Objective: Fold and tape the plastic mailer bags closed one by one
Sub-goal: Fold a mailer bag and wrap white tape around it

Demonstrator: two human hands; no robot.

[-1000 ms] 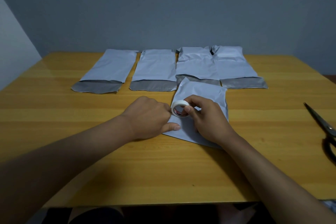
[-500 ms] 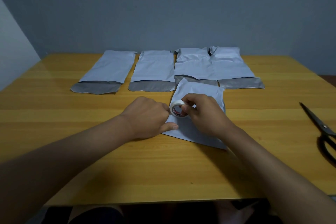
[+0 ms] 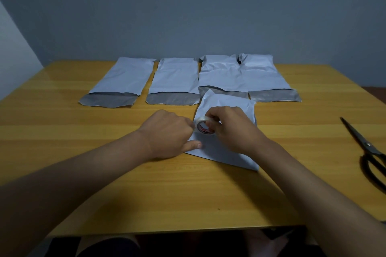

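A folded white mailer bag [image 3: 227, 102] lies flat at the middle of the wooden table [image 3: 104, 183]. My right hand [image 3: 231, 127] holds a small white tape roll [image 3: 203, 125] upright on the bag, fingers curled round it. My left hand [image 3: 169, 131] sits at the bag's left edge with curled fingers at the roll's left side and its thumb lying on the bag. Whether the left fingers pinch the tape end is hidden. Several open mailers lie in a row behind, the leftmost mailer [image 3: 122, 81] showing its grey flap.
Black-handled scissors [image 3: 367, 150] lie at the table's right edge. The row of mailers, including the rightmost mailer [image 3: 265, 77], fills the far middle of the table. A grey wall stands behind.
Both hands and the tape roll have shifted slightly away from me on the folded bag. The right fingers have moved further over the roll.
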